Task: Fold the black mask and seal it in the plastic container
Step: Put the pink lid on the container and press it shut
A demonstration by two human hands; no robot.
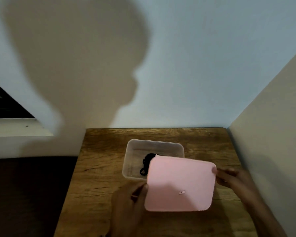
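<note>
A clear plastic container (135, 151) stands on the wooden table (99, 168), open at the top. Inside it lies the folded black mask (146, 163), partly hidden by a pink lid (179, 183). The lid is held tilted above the container's near right corner. My left hand (126, 207) grips the lid's left edge, and my right hand (232, 178) grips its right corner.
The table stands in a corner, with a pale wall behind and a beige wall (272, 134) on the right. A dark surface (27, 194) lies lower on the left. A window ledge (15, 129) sits at the far left.
</note>
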